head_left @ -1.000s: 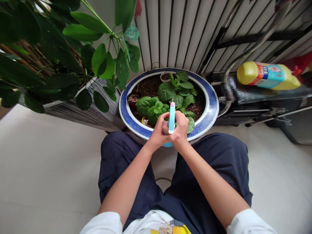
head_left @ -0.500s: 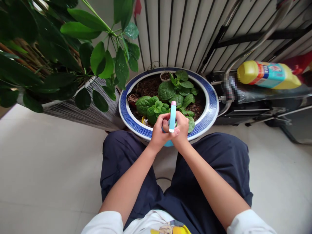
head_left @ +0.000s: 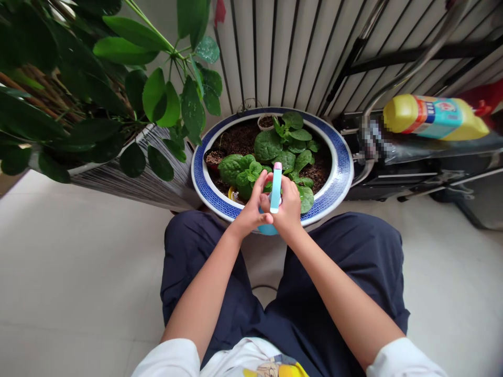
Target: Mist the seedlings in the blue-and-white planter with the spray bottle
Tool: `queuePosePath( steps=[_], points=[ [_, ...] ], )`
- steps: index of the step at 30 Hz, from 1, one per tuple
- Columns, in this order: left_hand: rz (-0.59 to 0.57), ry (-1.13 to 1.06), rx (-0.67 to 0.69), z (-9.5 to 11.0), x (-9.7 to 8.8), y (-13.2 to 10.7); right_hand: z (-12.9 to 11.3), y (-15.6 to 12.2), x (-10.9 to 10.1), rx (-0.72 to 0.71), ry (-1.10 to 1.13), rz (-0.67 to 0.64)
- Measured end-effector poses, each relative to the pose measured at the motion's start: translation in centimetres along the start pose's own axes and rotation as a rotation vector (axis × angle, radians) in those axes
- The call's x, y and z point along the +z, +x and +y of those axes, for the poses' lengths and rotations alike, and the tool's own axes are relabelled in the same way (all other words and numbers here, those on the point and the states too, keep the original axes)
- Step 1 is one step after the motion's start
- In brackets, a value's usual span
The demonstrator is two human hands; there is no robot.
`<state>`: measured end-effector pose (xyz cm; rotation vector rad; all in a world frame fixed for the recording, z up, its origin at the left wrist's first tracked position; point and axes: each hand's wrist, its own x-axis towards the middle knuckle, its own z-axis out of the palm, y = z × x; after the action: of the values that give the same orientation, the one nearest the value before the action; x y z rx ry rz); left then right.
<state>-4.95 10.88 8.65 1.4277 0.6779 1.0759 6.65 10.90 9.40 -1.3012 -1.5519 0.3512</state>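
Observation:
A light blue spray bottle with a pink tip is held upright over the near rim of a blue-and-white round planter. My right hand is wrapped around the bottle's neck from the right. On the other side, my left hand has its fingers stretched and its thumb apart, close beside the bottle; whether it touches is hard to tell. Below the hands, part of the bottle's blue body shows. Leafy green plants grow in the dark soil just beyond the nozzle.
A tall potted plant leans in from the left, its leaves reaching near the planter. At right, a yellow bottle lies on a plastic-covered cart with metal tubing. A white radiator stands behind.
My left hand has loosened from around the spray bottle, its fingers spreading and shifting slightly left. The bottle, in my right hand, has moved a little to the left.

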Motion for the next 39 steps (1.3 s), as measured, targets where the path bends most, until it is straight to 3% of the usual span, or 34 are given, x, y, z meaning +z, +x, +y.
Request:
queuePosePath(
  steps=[12,17,23,31,39],
  points=[
    [-0.016,-0.022,-0.033,0.1,0.1,0.4,-0.1,0.2,-0.4,-0.014,-0.131,0.059],
    [0.072,0.001,-0.030,0.2,0.7,0.4,-0.1,0.1,-0.4,-0.010,-0.159,0.070],
    [0.058,-0.031,-0.031,0.2,0.6,0.5,0.0,0.2,-0.6,-0.047,-0.175,0.049],
    [0.226,-0.027,-0.020,-0.2,1.2,0.4,-0.1,0.1,-0.6,-0.023,-0.202,0.025],
    [0.242,0.028,-0.042,0.2,1.3,0.6,-0.1,0.1,-0.7,-0.048,-0.174,0.036]
  ],
)
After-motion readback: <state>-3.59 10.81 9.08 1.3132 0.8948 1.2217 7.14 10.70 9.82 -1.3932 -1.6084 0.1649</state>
